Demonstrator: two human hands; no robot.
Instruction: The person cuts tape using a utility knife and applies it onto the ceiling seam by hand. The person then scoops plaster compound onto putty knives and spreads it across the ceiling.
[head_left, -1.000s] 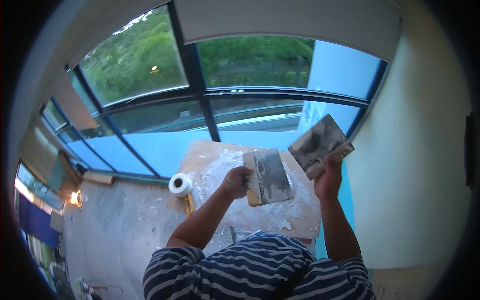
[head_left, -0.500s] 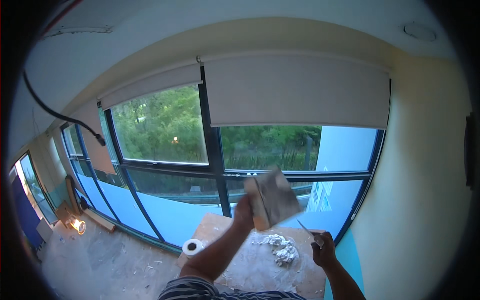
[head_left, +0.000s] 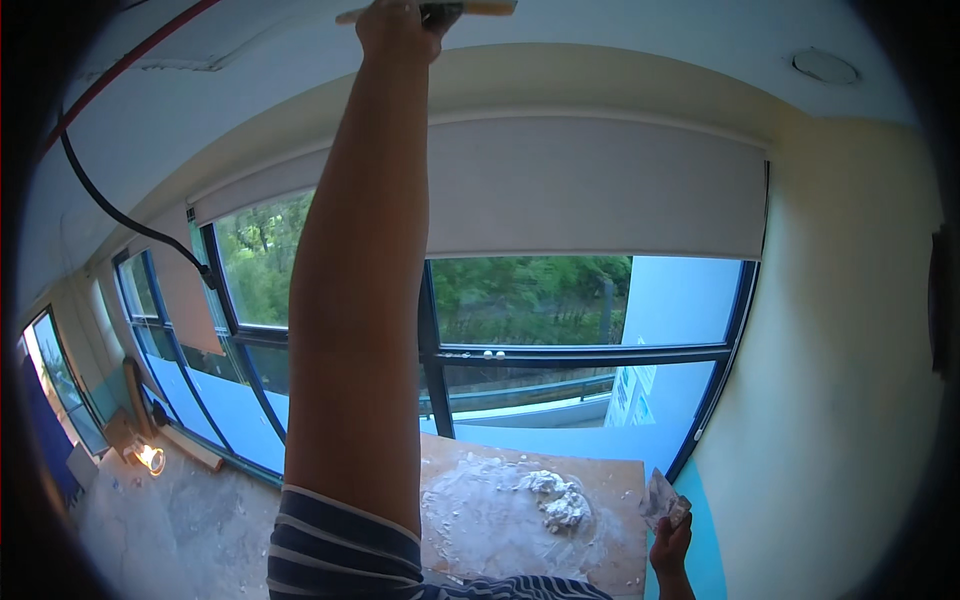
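My left arm is stretched straight up in front of the windows. At the top edge, my left hand [head_left: 393,28] grips a flat plastering trowel [head_left: 490,8], seen almost edge-on against the ceiling; whether it touches the surface I cannot tell. Low on the right, my right hand [head_left: 670,545] is closed around a putty knife [head_left: 658,498] with a broad, smeared grey blade pointing up. Between my arms lies a heap of white putty [head_left: 558,502] on a board [head_left: 625,475] streaked with white.
Windows [head_left: 530,300] with a lowered roller blind [head_left: 600,190] stand ahead. A black cable [head_left: 120,215] and a red pipe [head_left: 130,75] hang at upper left. A lit lamp [head_left: 150,460] sits on the dusty floor [head_left: 190,530]. A round ceiling plate [head_left: 825,67] is at upper right.
My left hand has risen from above the board up to the ceiling with the trowel. My right hand has dropped slightly, its putty knife now pointing upward. My left arm now hides the white roll.
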